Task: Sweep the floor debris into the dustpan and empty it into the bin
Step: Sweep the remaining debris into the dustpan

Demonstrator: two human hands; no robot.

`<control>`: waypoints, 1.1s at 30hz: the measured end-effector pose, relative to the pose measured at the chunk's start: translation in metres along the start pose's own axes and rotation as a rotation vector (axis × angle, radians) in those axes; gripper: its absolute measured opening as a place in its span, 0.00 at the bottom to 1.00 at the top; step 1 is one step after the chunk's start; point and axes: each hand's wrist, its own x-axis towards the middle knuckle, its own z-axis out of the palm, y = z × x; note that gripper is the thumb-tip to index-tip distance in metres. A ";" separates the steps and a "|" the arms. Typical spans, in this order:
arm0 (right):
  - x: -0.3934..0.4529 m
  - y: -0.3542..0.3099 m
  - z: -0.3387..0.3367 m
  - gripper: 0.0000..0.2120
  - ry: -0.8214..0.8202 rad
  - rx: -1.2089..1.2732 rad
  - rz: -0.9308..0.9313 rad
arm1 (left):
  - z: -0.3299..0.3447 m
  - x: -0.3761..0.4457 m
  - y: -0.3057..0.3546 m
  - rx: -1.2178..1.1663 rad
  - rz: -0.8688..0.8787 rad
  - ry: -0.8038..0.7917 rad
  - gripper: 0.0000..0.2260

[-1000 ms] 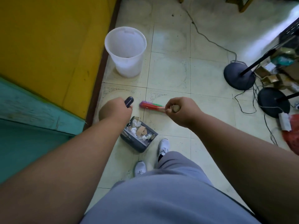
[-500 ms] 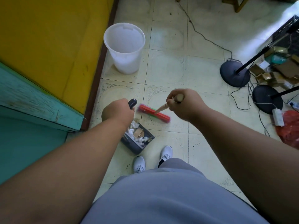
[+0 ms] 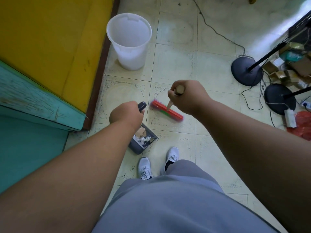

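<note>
My left hand [image 3: 125, 116] grips the black handle of a dark grey dustpan [image 3: 143, 141] that hangs low over the tiled floor, near my feet. Paper scraps and bits of cardboard [image 3: 143, 134] lie in the pan. My right hand [image 3: 186, 96] is closed around the top of a wooden broom handle. The red broom head [image 3: 165, 111] rests on the floor just right of the dustpan handle. A white translucent bin [image 3: 129, 41] stands upright by the yellow wall, farther ahead; its inside looks empty.
A yellow wall [image 3: 50, 34] and a teal door frame [image 3: 33, 101] close off the left. Two black round stand bases [image 3: 246, 71] with cables, small boxes and a red bag [image 3: 303, 125] crowd the right side. A cable [image 3: 213, 29] runs across the far floor.
The broom head has moved nearer and to the right, its handle now steeper. The dustpan has drifted slightly nearer my feet. The bin appears closer in view.
</note>
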 end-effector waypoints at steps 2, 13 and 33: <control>0.005 -0.008 0.003 0.11 -0.009 0.049 0.022 | -0.002 0.004 0.005 0.015 -0.016 0.000 0.10; -0.003 -0.043 0.004 0.12 -0.038 0.243 0.054 | -0.001 0.015 0.009 0.044 -0.039 -0.012 0.13; -0.010 -0.035 0.002 0.11 0.069 0.095 0.072 | -0.004 -0.007 -0.023 0.082 -0.010 -0.044 0.08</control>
